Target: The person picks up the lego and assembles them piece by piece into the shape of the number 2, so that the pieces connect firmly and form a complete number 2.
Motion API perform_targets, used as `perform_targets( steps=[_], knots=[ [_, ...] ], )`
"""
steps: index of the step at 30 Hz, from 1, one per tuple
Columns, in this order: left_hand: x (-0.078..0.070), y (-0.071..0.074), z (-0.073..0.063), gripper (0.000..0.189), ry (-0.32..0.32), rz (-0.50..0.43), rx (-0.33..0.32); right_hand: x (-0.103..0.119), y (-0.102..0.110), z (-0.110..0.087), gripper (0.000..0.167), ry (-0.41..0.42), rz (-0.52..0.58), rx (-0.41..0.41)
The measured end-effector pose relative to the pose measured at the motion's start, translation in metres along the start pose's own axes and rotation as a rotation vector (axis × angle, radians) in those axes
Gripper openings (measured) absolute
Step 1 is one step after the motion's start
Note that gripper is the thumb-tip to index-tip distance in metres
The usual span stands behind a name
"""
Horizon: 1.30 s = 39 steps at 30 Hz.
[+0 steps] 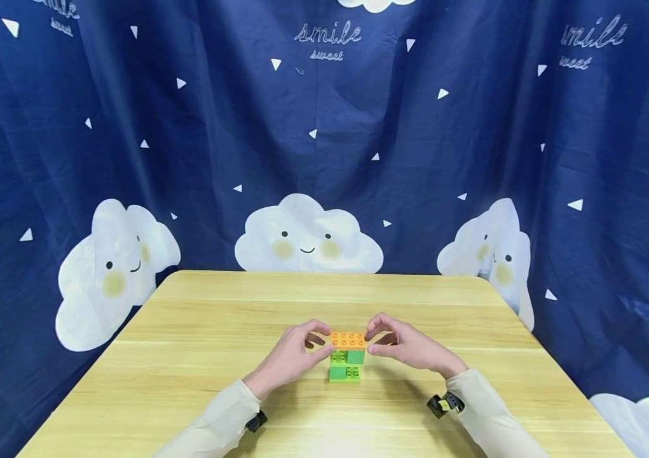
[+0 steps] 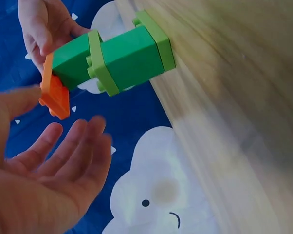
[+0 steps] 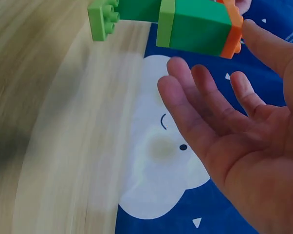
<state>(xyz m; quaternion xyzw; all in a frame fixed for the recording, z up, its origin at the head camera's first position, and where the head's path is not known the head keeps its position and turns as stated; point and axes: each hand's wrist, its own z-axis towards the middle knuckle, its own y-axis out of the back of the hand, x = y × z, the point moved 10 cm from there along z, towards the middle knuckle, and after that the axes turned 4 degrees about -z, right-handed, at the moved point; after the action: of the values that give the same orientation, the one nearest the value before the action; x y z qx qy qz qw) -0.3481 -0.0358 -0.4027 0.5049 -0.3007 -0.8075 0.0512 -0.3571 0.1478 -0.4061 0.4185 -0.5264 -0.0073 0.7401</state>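
Observation:
A stepped stack of toy building blocks stands upright on the wooden table, between the two hands. An orange studded plate [image 1: 348,341] tops it. Below come a green block [image 3: 200,27], a light green plate [image 2: 101,63], another green block [image 2: 132,56] and a light green base plate [image 1: 344,380]. My left hand [image 1: 295,353] is at the left end of the orange plate, its thumb tip right at the edge and its other fingers loosely bent, apart from the blocks. At the right end, my right hand [image 1: 410,343] mirrors this, thumb tip close to the orange plate and fingers spread.
The wooden table [image 1: 215,312] reaches back to a dark blue curtain [image 1: 313,165] printed with white clouds and triangles. Black straps with small devices [image 1: 445,404] sit at both wrists, beside pale sleeves [image 1: 487,407].

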Motion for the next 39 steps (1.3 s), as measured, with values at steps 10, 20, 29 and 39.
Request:
perform_targets(
  steps=[10,20,29,39],
  knots=[
    [0.014,-0.017,-0.002,0.032,0.068,-0.106,0.124,-0.006,-0.016,0.004,0.027,-0.005,0.049,0.047],
    [0.015,-0.018,-0.004,0.03,0.087,-0.167,0.115,-0.008,-0.02,0.003,0.026,-0.024,0.079,0.039],
    [0.013,-0.013,-0.004,0.032,0.09,-0.204,0.064,-0.003,-0.018,0.005,0.028,0.007,0.095,0.019],
    [0.009,-0.008,-0.005,0.034,0.061,-0.199,0.028,-0.005,-0.013,0.005,0.034,-0.033,0.151,-0.05]
  ],
)
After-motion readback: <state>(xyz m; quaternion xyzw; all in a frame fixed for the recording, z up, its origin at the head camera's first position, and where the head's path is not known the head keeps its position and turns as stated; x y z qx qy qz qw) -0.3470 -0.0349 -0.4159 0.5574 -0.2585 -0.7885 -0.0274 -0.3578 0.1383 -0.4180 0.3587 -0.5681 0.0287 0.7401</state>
